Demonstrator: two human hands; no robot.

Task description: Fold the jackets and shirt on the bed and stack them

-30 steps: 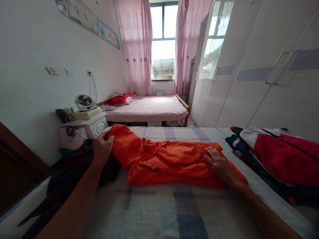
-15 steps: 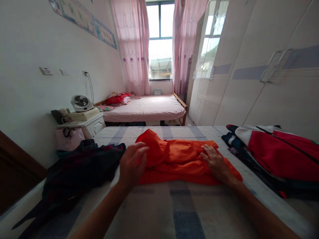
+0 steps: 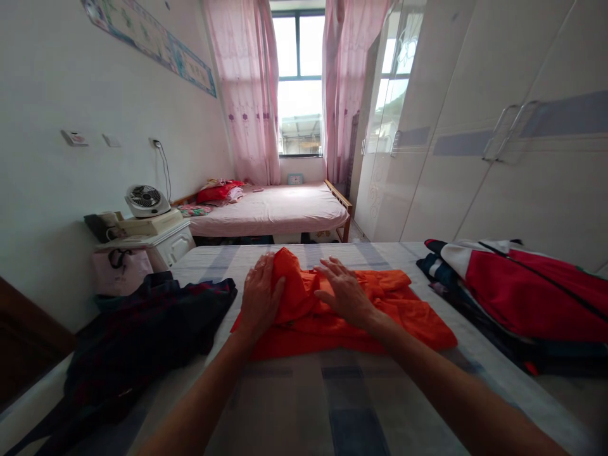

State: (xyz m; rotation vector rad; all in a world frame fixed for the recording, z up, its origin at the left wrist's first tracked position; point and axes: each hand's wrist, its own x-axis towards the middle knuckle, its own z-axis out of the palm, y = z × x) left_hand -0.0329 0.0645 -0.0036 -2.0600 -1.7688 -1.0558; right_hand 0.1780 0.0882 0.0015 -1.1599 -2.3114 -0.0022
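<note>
A bright orange garment (image 3: 394,310) lies folded on the bed, its hood-like part bunched up at the left end. My left hand (image 3: 262,291) rests flat on that left end, fingers together and stretched out, thumb apart. Over the middle of the garment, just right of the bunched part, is my right hand (image 3: 344,291) with its fingers spread. Whether its palm presses on the cloth I cannot tell. Neither hand grips anything.
Dark plaid clothing (image 3: 152,335) lies in a heap on the left. A stack of folded clothes with a red and white top (image 3: 517,291) sits on the right. Beneath everything is a checked bedsheet (image 3: 299,405). Beyond stand a second bed (image 3: 285,209), a fan (image 3: 146,199) and a wardrobe (image 3: 475,190).
My right hand has moved left from the garment's right end to its middle. My left hand has come down onto the left end. The view has shifted slightly.
</note>
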